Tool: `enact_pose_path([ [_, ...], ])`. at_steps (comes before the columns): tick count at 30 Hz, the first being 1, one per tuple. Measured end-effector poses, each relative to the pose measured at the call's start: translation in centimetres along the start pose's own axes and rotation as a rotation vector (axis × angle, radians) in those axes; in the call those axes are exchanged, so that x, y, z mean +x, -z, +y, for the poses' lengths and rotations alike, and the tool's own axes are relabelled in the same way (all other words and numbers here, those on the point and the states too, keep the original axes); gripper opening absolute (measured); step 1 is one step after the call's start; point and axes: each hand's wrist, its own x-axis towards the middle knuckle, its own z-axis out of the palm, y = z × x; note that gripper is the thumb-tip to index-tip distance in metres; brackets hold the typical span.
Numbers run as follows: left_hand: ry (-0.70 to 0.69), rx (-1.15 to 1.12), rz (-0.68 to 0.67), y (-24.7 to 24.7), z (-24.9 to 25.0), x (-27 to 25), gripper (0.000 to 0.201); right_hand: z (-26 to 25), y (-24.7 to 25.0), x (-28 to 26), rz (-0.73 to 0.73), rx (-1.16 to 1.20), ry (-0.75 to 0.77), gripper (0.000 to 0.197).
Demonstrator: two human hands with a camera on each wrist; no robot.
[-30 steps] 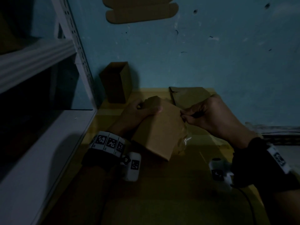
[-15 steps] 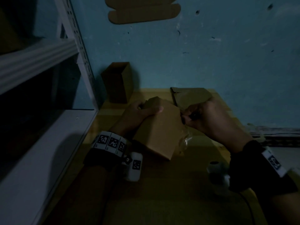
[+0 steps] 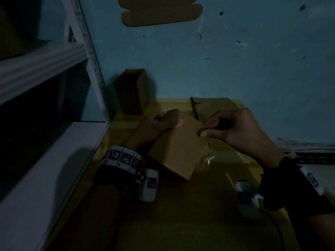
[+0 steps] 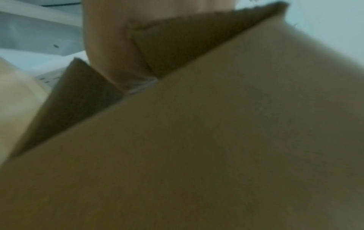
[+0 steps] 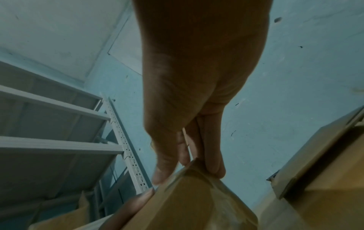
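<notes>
Head view: box point(image 3: 178, 145) in left grip point(image 3: 154, 126)

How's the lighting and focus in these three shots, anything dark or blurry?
Head view: dim, underexposed, a shadow across the white shelf, a glint on the clear film beside the cardboard box. Left wrist view: brighter but soft, the box too close to focus. Right wrist view: rack crisp, right hand fingertips motion-blurred.
</notes>
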Motion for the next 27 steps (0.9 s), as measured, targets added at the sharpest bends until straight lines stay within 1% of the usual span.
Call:
enact_pose_path([
  [1,0.005,-0.003,0.001,0.0,0.0,0.0,0.054,0.0,0.0,0.0,-0.015,-0.02,-0.009,0.035],
  [2,0.005,-0.004,0.008,-0.1,-0.1,0.1,0.053,-0.1,-0.1,0.0,-0.023,-0.044,-0.011,0.039],
  [3,0.002,-0.003,0.014,-0.1,0.0,0.0,0.051,0.0,-0.1,0.1,-0.025,-0.059,-0.006,0.039],
  [5,0.0,-0.005,0.02,-0.1,0.1,-0.1,0.042,0.3,-0.4,0.2,-0.009,-0.083,0.024,0.03],
  [6,-0.001,-0.006,0.019,-0.1,0.1,-0.1,0.043,0.5,-0.5,0.2,0.006,-0.11,0.04,0.026],
  [7,-0.003,-0.012,0.015,-0.1,0.2,-0.2,0.05,0.6,-0.7,0.2,0.029,-0.142,0.059,0.022],
  [9,-0.007,-0.013,0.019,-0.1,0.3,-0.3,0.07,0.6,-1.2,0.1,0.091,-0.184,0.119,0.02],
  [10,-0.008,-0.016,0.022,-0.1,0.2,-0.2,0.073,0.5,-1.3,0.1,0.115,-0.2,0.155,0.021],
  [11,-0.007,-0.019,0.016,-0.1,0.3,-0.3,0.067,0.4,-1.5,0.1,0.133,-0.223,0.191,0.023],
  [13,-0.003,-0.032,0.01,-0.1,0.4,-0.3,0.043,0.3,-1.8,0.2,0.142,-0.252,0.242,0.025],
  [14,-0.004,-0.034,0.012,0.0,0.2,-0.2,0.036,0.2,-1.9,0.3,0.134,-0.243,0.25,0.026],
  [18,-0.004,-0.009,0.014,0.0,0.2,-0.2,0.034,0.2,-2.2,0.2,0.124,-0.27,0.264,0.031],
  [20,0.006,-0.027,0.017,0.0,0.1,-0.1,0.042,0.2,-2.5,0.0,0.121,-0.32,0.282,0.035],
  [24,-0.011,-0.015,0.038,-0.2,0.2,-0.4,0.072,0.2,-2.9,-0.2,0.077,-0.424,0.261,0.043],
  [27,-0.038,0.012,0.05,-0.2,0.3,-0.4,0.083,0.0,-2.9,-0.3,0.049,-0.498,0.261,0.042],
])
